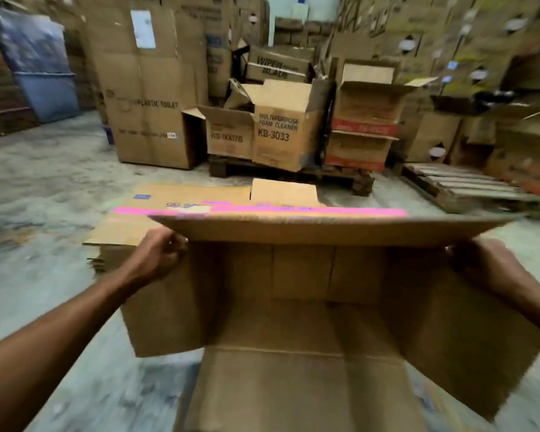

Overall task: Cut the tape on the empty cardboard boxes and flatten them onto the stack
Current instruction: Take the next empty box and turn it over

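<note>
I hold a large brown cardboard box [300, 307] in front of me, its open side towards me and its flaps spread. My left hand [159, 254] grips its upper left corner. My right hand [487, 263] grips the upper right corner, fingers curled over the edge. A stack of flattened boxes [181, 213] lies on the concrete floor just beyond the held box, partly hidden by it. No knife shows in either hand. The picture is blurred by motion.
Open empty boxes [281, 132] sit on a wooden pallet [293, 174] behind the stack, beside a tall box [150, 98] marked plastic toilet. Another pallet [462, 185] lies at the right. Walls of stacked cartons close the back and right.
</note>
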Available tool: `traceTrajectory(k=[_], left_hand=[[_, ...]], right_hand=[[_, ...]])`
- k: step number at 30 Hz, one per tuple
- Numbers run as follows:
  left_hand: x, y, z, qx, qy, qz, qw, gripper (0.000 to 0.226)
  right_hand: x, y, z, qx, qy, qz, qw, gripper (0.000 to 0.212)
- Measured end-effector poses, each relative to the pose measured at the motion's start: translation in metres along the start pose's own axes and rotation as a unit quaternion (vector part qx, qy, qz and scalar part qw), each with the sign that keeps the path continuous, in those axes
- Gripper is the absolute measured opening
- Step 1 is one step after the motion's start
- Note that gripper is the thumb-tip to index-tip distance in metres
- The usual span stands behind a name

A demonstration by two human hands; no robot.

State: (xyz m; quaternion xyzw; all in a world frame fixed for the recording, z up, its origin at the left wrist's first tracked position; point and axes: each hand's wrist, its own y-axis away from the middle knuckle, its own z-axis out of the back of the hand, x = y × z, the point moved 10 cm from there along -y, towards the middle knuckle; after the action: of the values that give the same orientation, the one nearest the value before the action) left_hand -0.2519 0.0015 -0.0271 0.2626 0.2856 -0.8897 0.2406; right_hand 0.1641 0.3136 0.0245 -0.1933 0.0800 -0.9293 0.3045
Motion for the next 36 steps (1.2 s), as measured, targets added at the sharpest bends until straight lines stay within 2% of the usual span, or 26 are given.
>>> traceTrajectory(k=[2,4,5,7,8,9,11,12,14,16,18,21,25,27,29,32,36], left_hand=[[0.000,0.014,-0.019,0.083,0.045,-0.006,0.996,0.030],[-0.004,0.023,-0.024,0.096,0.117,0.028,0.988,0.036],[-0.006,0.025,-0.025,0.096,0.154,0.069,0.981,0.038],[-0.010,0.027,-0.030,0.116,0.169,0.137,0.969,0.032],[-0.014,0.028,-0.034,0.146,0.140,0.155,0.967,0.024],[-0.020,0.030,-0.040,0.189,0.093,0.165,0.963,0.034],[-0.020,0.038,-0.051,0.251,0.006,0.180,0.951,0.093],[-0.022,0.040,-0.057,0.256,-0.021,0.180,0.949,0.110],[-0.022,0.042,-0.067,0.222,-0.099,0.153,0.958,0.123],[-0.018,0.045,-0.069,0.141,-0.222,0.128,0.956,0.117],[-0.020,0.053,-0.065,0.035,-0.305,0.101,0.947,0.093],[-0.034,0.070,-0.057,-0.068,-0.310,0.049,0.947,0.051],[-0.035,0.075,-0.030,-0.136,-0.302,0.038,0.943,0.043],[-0.031,0.084,-0.021,-0.162,-0.310,0.057,0.935,0.042],[-0.027,0.104,-0.022,-0.169,-0.322,0.074,0.929,0.040],[-0.027,0.133,-0.030,-0.161,-0.337,0.052,0.926,0.039],[-0.034,0.158,-0.031,-0.141,-0.319,0.031,0.937,0.036]], right_hand=[[-0.027,0.021,-0.013,0.040,-0.093,-0.046,0.994,0.017],[-0.049,0.041,-0.032,0.100,-0.172,-0.075,0.977,0.016],[-0.067,0.045,-0.035,0.093,-0.216,-0.105,0.966,0.029],[-0.096,0.050,-0.040,0.091,-0.254,-0.179,0.946,0.043],[-0.099,0.052,-0.056,0.142,-0.288,-0.205,0.925,0.045],[-0.096,0.056,-0.062,0.179,-0.295,-0.226,0.911,0.053],[-0.080,0.053,-0.065,0.249,-0.178,-0.199,0.931,0.063],[-0.066,0.051,-0.064,0.253,-0.125,-0.171,0.944,0.066],[-0.046,0.047,-0.061,0.223,-0.038,-0.122,0.966,0.066],[-0.047,0.042,-0.062,0.146,0.024,-0.087,0.985,0.064],[-0.049,0.045,-0.065,0.096,0.080,-0.045,0.991,0.060],[-0.055,0.048,-0.057,0.044,0.150,0.008,0.988,0.051],[-0.046,0.038,-0.050,0.008,0.222,0.065,0.973,0.044],[-0.036,0.038,-0.045,-0.038,0.206,0.111,0.972,0.037],[-0.041,0.045,-0.055,-0.052,0.172,0.144,0.973,0.038],[-0.067,0.057,-0.067,-0.046,0.137,0.111,0.983,0.032],[-0.070,0.065,-0.059,-0.019,0.078,0.052,0.995,0.034]])
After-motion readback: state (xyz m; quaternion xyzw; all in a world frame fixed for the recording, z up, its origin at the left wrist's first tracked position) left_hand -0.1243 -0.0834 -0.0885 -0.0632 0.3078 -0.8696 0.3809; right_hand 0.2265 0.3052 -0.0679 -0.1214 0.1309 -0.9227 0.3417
